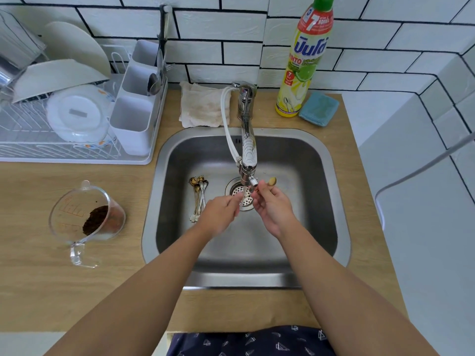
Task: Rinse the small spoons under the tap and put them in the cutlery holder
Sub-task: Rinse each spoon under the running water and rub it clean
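The right hand (272, 209) pinches a small spoon (272, 181) at the tap (248, 155) for rinsing, while the left hand (221, 214), grip blurred and unreadable, reaches alongside.

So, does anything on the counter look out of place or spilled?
Yes, the clear measuring jug lies tipped on its side on the counter, left of the sink, with dark grounds still inside. Nothing appears spilled onto the wood.
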The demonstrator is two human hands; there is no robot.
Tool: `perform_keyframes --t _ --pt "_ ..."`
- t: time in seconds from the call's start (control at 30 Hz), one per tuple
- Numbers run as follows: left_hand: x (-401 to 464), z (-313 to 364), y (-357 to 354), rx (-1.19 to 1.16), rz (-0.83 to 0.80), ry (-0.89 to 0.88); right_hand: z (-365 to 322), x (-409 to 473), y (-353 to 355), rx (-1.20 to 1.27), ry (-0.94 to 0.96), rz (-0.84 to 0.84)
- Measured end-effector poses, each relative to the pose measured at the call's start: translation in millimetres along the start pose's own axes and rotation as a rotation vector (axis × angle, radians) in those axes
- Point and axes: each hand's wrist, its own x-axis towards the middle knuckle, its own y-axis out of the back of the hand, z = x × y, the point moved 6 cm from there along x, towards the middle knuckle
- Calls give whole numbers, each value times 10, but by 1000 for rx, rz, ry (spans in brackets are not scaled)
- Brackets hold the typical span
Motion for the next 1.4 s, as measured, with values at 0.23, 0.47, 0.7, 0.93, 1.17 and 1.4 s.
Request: perform_keyframes --t 0.23,0.47,0.7,0.93,1.17,1.4 --pt "-274 -183 44 -318 -357 285 176 -22 -90 -141 -131 -65" --pt "-494 -409 374 -435 -446 338 330 -86 -282 -203 -143 -151" --pt "-502 -332 289 -623 -428 394 212 -39 -227 -87 -36 -157" --pt "-414 -230 149 -278 -258 132 158 14 -162 -269 32 -38" --pt "-317 -163 -61 -245 -211 125 264 -56 -256 -282 -53 -116" --pt "-312 -133 -225 -209 -289 89 188 -99 -249 59 -111 -185"
